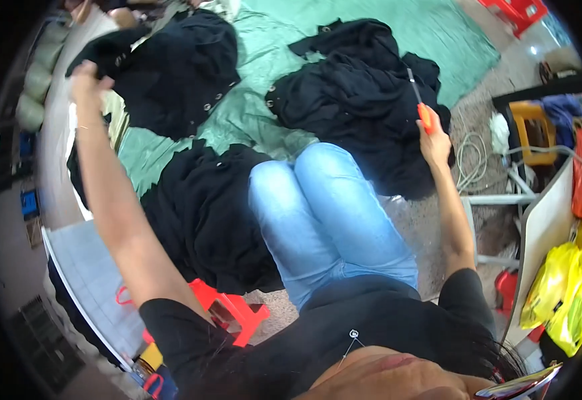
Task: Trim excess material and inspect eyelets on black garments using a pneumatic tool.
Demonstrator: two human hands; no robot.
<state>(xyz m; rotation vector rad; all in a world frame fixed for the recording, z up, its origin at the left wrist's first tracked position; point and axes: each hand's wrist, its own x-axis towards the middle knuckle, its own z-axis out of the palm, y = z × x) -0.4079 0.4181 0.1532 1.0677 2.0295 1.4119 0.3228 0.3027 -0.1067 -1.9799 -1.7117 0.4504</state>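
Observation:
My left hand (pixel 89 83) reaches far out at the upper left, at the edge of a black cloth piece (pixel 177 73) with metal eyelets. Its fingers are smeared by motion, so whether they grip the cloth cannot be told. On the right side, my right hand (pixel 435 141) is closed round the handle of an orange-handled tool (pixel 426 118), whose narrow metal shaft points away from me. That tool is above a heaped black cloth (pixel 351 100), also with eyelets. Another black cloth pile (pixel 207 213) lies left of my knees.
Green sheeting (pixel 431 33) spreads under the cloths. A red plastic stool (pixel 237 313) stands at my left, beside a pale grey panel (pixel 91 280). To the right are a metal frame (pixel 501 200), a coiled cord (pixel 472 160), a board (pixel 545 233) and a yellow bag (pixel 564 287).

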